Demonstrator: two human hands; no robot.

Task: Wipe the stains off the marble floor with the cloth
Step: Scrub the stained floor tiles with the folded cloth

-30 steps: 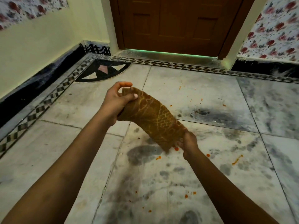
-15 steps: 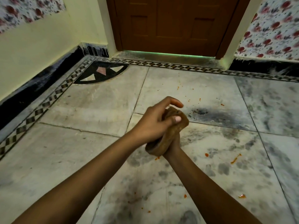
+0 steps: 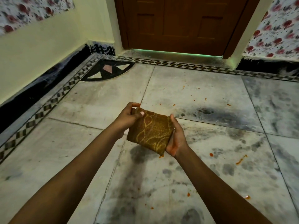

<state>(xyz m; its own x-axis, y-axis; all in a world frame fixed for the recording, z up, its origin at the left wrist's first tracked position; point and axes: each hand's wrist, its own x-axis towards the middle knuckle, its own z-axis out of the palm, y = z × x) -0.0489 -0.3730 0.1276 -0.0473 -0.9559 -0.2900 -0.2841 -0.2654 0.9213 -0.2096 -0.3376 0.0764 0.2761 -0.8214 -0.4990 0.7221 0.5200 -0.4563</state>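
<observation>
While my left hand (image 3: 127, 118) pinches and my right hand (image 3: 175, 138) cups one folded cloth (image 3: 151, 131), many orange stains (image 3: 241, 160) dot the marble floor (image 3: 202, 88) before one door (image 3: 179, 21).

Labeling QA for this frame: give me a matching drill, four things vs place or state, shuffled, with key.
Things:
1. cloth
2. door
3. orange streak
4. corner inlay

Places or states:
A. shut, at the far wall
B. on the floor, right of the right hand
C. folded, held between both hands, above the floor
D. far left on the floor, beyond the left hand

Pairs: 1-C, 2-A, 3-B, 4-D
</observation>
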